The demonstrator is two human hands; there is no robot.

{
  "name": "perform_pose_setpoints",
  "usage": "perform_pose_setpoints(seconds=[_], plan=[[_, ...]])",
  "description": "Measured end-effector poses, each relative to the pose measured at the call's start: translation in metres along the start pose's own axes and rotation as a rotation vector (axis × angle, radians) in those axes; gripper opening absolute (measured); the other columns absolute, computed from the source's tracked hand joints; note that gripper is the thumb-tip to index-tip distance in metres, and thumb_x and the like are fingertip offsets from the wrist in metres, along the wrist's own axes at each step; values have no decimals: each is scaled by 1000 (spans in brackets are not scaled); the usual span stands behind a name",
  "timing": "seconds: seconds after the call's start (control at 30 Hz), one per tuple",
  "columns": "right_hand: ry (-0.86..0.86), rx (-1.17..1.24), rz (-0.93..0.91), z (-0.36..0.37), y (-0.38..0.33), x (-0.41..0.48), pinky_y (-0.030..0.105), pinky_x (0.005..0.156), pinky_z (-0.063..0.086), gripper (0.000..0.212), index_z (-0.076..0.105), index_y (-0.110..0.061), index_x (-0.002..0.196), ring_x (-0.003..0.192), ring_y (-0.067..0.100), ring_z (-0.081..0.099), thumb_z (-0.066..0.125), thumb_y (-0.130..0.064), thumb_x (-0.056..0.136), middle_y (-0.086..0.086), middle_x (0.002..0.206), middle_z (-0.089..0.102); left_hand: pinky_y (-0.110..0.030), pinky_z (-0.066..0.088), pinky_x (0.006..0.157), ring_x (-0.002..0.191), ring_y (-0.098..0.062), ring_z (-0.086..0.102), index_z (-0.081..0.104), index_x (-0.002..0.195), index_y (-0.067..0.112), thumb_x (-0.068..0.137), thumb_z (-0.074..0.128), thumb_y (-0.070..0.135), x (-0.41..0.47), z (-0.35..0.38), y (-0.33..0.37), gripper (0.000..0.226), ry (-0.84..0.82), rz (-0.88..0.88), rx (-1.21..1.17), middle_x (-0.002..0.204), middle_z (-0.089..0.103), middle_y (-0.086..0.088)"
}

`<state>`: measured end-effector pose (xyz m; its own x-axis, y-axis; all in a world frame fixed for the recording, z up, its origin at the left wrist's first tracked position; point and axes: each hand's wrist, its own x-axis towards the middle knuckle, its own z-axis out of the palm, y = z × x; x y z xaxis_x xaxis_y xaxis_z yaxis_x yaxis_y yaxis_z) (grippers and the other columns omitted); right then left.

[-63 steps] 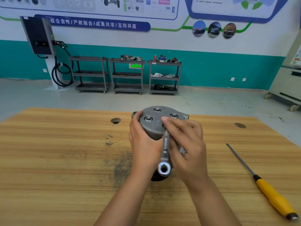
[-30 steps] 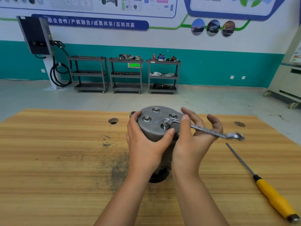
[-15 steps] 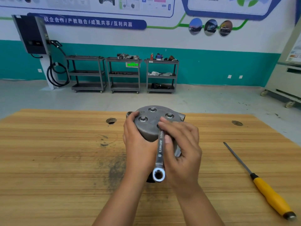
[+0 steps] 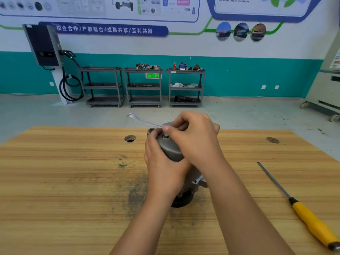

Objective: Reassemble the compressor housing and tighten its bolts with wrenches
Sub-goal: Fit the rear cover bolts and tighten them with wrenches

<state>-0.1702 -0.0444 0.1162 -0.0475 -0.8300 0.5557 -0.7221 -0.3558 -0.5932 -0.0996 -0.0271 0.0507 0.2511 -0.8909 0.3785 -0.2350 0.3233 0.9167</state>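
My compressor housing [image 4: 170, 150] stands on end near the middle of the wooden table [image 4: 73, 181]; its grey round end cover faces up and toward me, and its dark pulley [image 4: 182, 199] is down against the table top; a small lug sticks out low on its right side. My left hand [image 4: 161, 168] grips the housing from the left and near side, fingers curled round the body, one fingertip up at the cover's rim; a single bolt [image 4: 166, 137] shows in the cover just beside that fingertip. My right hand [image 4: 195, 137] lies over the far right part of the cover, fingers curled tight and pinching the wrench [image 4: 145, 122] against my thumb; the wrench runs out from under my fingers toward the far left, tilted upward, its free end in the air; it is blurred, so I cannot tell the shape of that end; its other end is hidden beneath my hand, and I cannot tell which bolt it sits on.

A screwdriver [image 4: 301, 210] with a yellow handle lies on the table to the right, well apart from the housing, its tip far and its handle near; a dark smudge [image 4: 138, 192] marks the wood just left of the housing's base; two round holes [image 4: 130, 138] are cut in the table top, one far left of the housing, the other far right. Beyond the table three grey carts [image 4: 103, 87] stand against the teal wall; a dark charging box [image 4: 43, 46] with a looped cable hangs to their left.
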Motion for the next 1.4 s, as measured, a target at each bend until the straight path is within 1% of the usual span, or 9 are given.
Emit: perform_pose_setpoints(seconds=[0.13, 0.2, 0.3, 0.4, 0.6, 0.8, 1.03, 1.27, 1.4], plan=[[-83, -243, 190, -6, 19, 19, 40, 87, 26, 18, 55, -26, 83, 101, 19, 35, 48, -42, 86, -3, 97, 50, -41, 43, 99, 122, -12, 39, 30, 118, 46, 53, 66, 60, -1, -1, 1, 76, 2, 11, 21, 125, 37, 18], [-164, -230, 297, -10, 32, 21, 42, 87, 26, 38, 53, -22, 97, 106, 22, 31, 41, -52, 78, 0, 104, 43, -41, 42, 100, 123, -12, 38, 30, 119, 46, 51, 63, 64, -1, 0, 0, 78, 2, 16, 26, 125, 37, 18], [-155, 207, 480, -11, 48, 10, 43, 98, 34, 75, 48, -23, 120, 120, 24, 39, 45, -66, 58, 0, 120, 49, -42, 43, 100, 124, -13, 38, 30, 119, 46, 51, 62, 67, -1, 0, -1, 79, -2, 18, 23, 127, 37, 17], [-9, 662, 571, -3, 58, -8, 42, 102, 39, 76, 41, -29, 129, 122, 21, 46, 65, -58, 63, 2, 135, 46, -42, 42, 101, 124, -12, 38, 29, 118, 47, 51, 62, 67, -1, 1, 0, 78, -2, 25, 39, 126, 37, 18], [492, 932, 117, 14, 41, -48, 16, 84, 46, 30, 56, -38, 105, 113, 5, 56, 65, -24, 80, -14, 114, 63, -41, 41, 102, 123, -13, 38, 31, 118, 45, 50, 62, 65, -1, 1, -2, 77, 19, 27, 31, 124, 38, 17], [430, 400, -269, 29, 35, -82, 39, 101, 42, 29, 56, -23, 118, 124, 13, 46, 53, -21, 89, -16, 125, 56, -41, 41, 102, 123, -13, 40, 33, 117, 44, 51, 65, 58, 1, 2, -1, 74, 4, 8, -6, 125, 38, 17], [348, 295, -442, 19, 36, -74, 47, 95, 41, 29, 60, -14, 119, 119, 17, 47, 47, -25, 95, -6, 123, 62, -43, 40, 102, 121, -19, 43, 37, 117, 35, 64, 65, 45, 2, 2, 1, 61, 61, 9, -36, 121, 41, 11], [162, 82, -296, 2, 5, -29, 33, 80, 25, 12, 71, -25, 77, 89, 14, 41, 69, -37, 77, -12, 77, 57, -44, 46, 93, 112, -16, 49, 44, 115, 28, 78, 61, 37, 3, 2, 2, 42, 18, 86, 65, 122, 45, 7], [9, -95, -89, 0, 2, 1, 33, 77, 20, 15, 58, -33, 74, 98, 14, 42, 63, -45, 83, -13, 76, 56, -42, 45, 94, 119, -14, 43, 33, 117, 41, 54, 63, 57, -1, 2, 2, 71, 20, 27, 50, 124, 40, 16]])
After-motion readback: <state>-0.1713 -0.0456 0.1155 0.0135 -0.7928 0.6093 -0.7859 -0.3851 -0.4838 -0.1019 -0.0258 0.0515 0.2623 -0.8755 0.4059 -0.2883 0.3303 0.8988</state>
